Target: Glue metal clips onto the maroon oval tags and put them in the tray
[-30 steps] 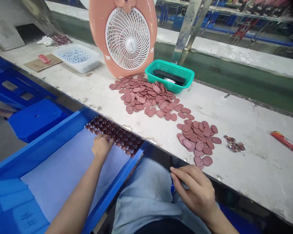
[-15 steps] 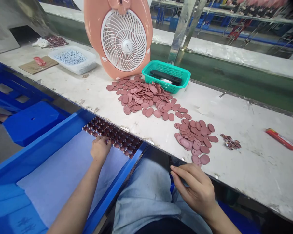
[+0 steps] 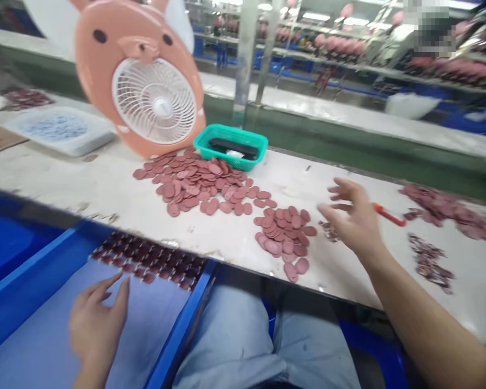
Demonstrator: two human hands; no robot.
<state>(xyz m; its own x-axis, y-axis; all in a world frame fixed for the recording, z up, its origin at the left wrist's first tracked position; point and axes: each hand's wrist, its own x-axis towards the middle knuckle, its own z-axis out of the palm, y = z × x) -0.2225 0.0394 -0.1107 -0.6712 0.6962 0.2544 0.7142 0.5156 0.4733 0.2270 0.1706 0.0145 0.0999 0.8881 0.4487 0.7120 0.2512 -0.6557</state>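
My left hand (image 3: 95, 319) lies open on the pale blue sheet inside a blue tray (image 3: 36, 265), fingers stretched toward rows of dark red pieces (image 3: 149, 262) at the tray's far edge. My right hand (image 3: 354, 216) hovers open above the white bench, fingers spread, just right of a small pile of pink oval pieces (image 3: 283, 232) and over a little heap of dark scraps (image 3: 329, 231). It holds nothing. A larger pile of pink ovals (image 3: 198, 183) lies further back.
A pink fan (image 3: 141, 81) stands at the back with a green basket (image 3: 230, 143) beside it. A white tray of small parts (image 3: 59, 129) sits far left. A red tool (image 3: 389, 215) and more pink pieces (image 3: 445, 208) lie to the right.
My right hand has risen from my lap to above the bench, right of the small pile. My left hand has drawn back from the dark rows. The view has swung right.
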